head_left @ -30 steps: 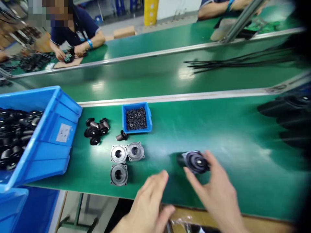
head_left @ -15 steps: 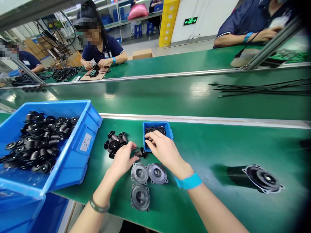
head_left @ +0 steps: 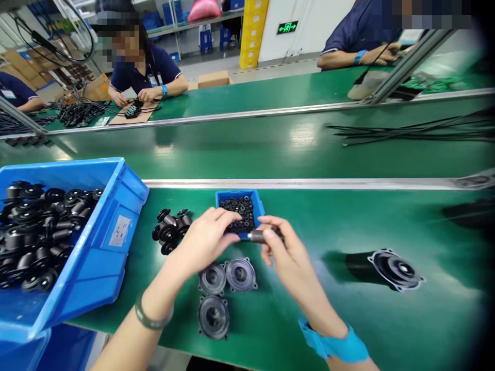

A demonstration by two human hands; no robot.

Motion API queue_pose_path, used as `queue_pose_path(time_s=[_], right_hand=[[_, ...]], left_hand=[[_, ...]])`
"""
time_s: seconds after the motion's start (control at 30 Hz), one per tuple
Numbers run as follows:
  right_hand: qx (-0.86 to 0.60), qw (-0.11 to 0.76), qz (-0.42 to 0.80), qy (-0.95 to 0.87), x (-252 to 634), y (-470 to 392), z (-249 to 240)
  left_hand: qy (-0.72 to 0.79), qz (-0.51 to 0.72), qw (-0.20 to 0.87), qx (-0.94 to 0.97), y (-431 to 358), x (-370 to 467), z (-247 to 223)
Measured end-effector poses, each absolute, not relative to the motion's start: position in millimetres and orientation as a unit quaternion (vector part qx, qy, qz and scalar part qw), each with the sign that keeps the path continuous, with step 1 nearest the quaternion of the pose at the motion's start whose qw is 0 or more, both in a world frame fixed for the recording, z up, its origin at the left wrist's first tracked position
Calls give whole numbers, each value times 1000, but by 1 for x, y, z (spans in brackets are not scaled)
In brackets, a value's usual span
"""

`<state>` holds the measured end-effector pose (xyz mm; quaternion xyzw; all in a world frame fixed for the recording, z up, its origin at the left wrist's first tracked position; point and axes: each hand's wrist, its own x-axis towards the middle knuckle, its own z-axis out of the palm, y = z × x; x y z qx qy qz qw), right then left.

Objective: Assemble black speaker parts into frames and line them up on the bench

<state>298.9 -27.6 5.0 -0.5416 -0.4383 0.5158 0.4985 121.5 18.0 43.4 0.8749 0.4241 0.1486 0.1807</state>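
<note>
My right hand [head_left: 284,242] is closed around a rotor [head_left: 258,236], a dark cylinder whose thin pale shaft end points left; its other end is hidden by the fingers. Facing that shaft tip is my left hand [head_left: 209,232], thumb and fingers apart, with nothing visible between them. Just behind both hands stands a small blue bin [head_left: 261,207] of small black rings [head_left: 242,208]. Several more rotors [head_left: 170,229] with black discs lie heaped left of my left hand. Three round grey metal end covers [head_left: 213,317] rest on the green bench below the hands.
A large blue crate [head_left: 133,193] full of rotors stands at the left. To the right lies a black cylindrical housing [head_left: 390,270] with a flanged end. Black cables [head_left: 386,133] lie beyond the pale rail [head_left: 309,184]. Co-workers [head_left: 145,72] sit across the bench.
My right hand has left the small bin and now holds the rotor that lay beside my left hand. My left hand has shifted right, toward the bin's front. The view has turned slightly right.
</note>
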Motion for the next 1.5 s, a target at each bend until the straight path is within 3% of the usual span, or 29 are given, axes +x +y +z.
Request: queue_pose_path(time_s=[0.13,0.37,0.47,0.57,0.63,0.73,0.97,1.17,1.3,1.5], right_hand=[[-562,561,525,-306,326,-36,-4],[-553,567,550,-264,334,-61,-13],[-521,582,564,-268,325,-72,-10],[-474,613,569,-276,314,-86,-1],[-453,629,566,-279,307,-97,5],[-452,622,565,-298,304,-111,9],[-529,532,572,-333,310,-133,5],[-418,484,767,-50,293,-152,-4],[-346,451,818,89,286,-156,-16],[-368,549,748,57,298,-138,-20]], left_hand=[[426,-26,37,903,55,142,20],[408,-41,29,912,65,150,14],[459,94,168,867,48,150,27],[474,265,432,720,13,156,39],[447,310,567,618,-13,160,42],[425,344,636,544,-43,162,40],[391,428,426,694,-77,154,31],[372,395,391,744,-107,151,29],[353,276,409,795,-101,144,32],[496,73,165,849,-63,140,15]])
